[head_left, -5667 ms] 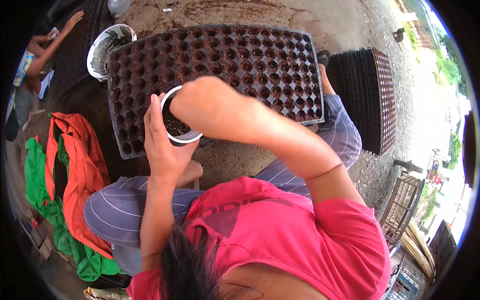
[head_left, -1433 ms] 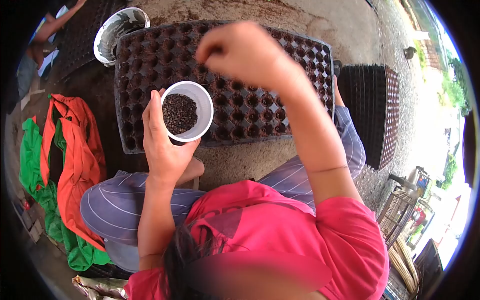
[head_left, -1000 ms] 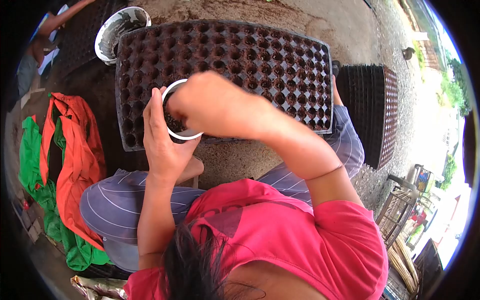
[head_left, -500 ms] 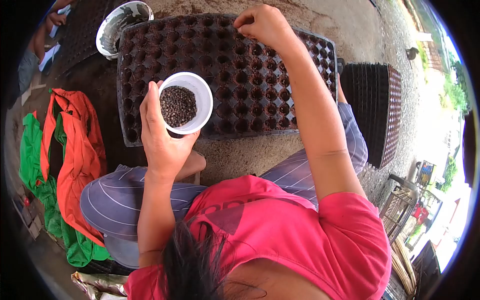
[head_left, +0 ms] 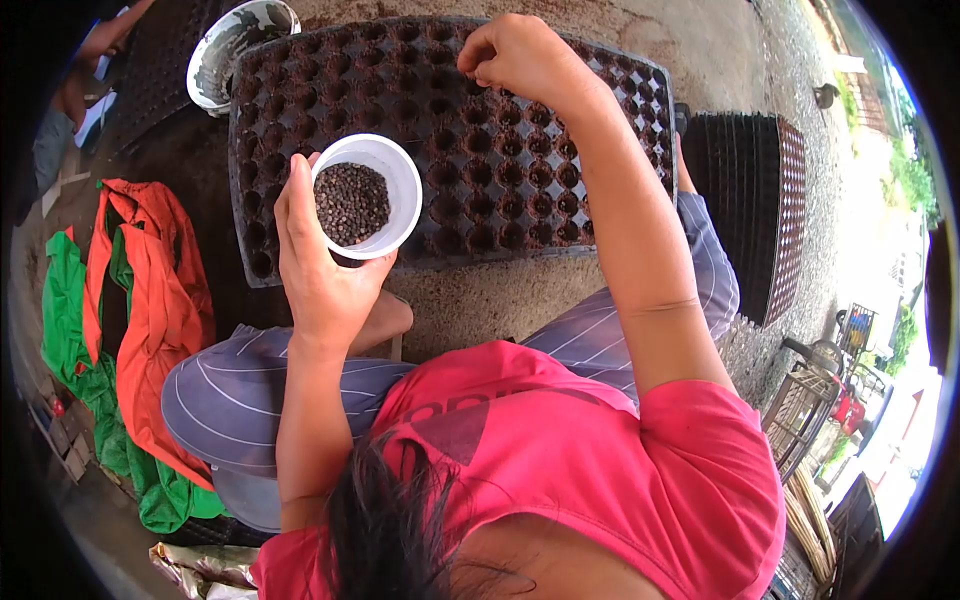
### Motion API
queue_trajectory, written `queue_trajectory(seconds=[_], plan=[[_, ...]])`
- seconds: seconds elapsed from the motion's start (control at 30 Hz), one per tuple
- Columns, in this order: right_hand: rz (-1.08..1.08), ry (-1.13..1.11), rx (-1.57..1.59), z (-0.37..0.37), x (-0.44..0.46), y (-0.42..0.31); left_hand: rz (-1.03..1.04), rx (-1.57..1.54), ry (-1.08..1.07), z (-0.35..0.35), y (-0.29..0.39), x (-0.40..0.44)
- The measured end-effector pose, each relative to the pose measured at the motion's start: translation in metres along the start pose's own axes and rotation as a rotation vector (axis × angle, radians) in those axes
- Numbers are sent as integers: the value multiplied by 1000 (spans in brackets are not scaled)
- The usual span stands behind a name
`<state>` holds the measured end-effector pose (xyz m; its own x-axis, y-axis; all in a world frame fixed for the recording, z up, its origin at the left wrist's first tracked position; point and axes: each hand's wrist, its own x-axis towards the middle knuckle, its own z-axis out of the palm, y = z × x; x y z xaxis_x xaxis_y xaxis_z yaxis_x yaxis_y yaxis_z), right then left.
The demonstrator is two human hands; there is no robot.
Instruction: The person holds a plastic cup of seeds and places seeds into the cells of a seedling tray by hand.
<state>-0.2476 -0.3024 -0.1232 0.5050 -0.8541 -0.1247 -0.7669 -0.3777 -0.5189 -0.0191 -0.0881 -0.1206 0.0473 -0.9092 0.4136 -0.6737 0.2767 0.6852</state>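
Observation:
In my left hand (head_left: 325,270) is a white plastic cup (head_left: 403,192), tilted so that its mouth faces me. Small dark round seeds (head_left: 350,203) fill its lower side. Beneath the cup lies a black seedling tray (head_left: 450,215) whose many round cells hold dark brown soil. My right hand (head_left: 520,62) is over the far part of this tray, thumb and fingers pinched together and pointing down at the cells. Whatever sits between those fingertips is too small or hidden to make out.
A soil-smeared white bucket (head_left: 212,70) stands at the tray's far left corner. Stacked black trays (head_left: 745,215) rise on the right. Orange cloth (head_left: 150,330) and green cloth (head_left: 75,300) lie to the left. Another person's arm (head_left: 110,35) shows at the upper left.
My right hand has shifted slightly left and nearer over the tray, fingers still pinched. The cup in my left hand sits a little higher and farther left in view.

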Motion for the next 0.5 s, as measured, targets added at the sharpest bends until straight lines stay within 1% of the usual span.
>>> queue_trajectory(seconds=[0.2,0.37,0.5], plan=[[30,-10,-25,-3,-4,-6,-14,-7,-4,0,1,0],[64,-35,56,-1,-4,-4,-16,-9,-7,0,0,-1],[57,-42,28,-3,-5,-6,-27,-29,-19,1,-1,-1]])
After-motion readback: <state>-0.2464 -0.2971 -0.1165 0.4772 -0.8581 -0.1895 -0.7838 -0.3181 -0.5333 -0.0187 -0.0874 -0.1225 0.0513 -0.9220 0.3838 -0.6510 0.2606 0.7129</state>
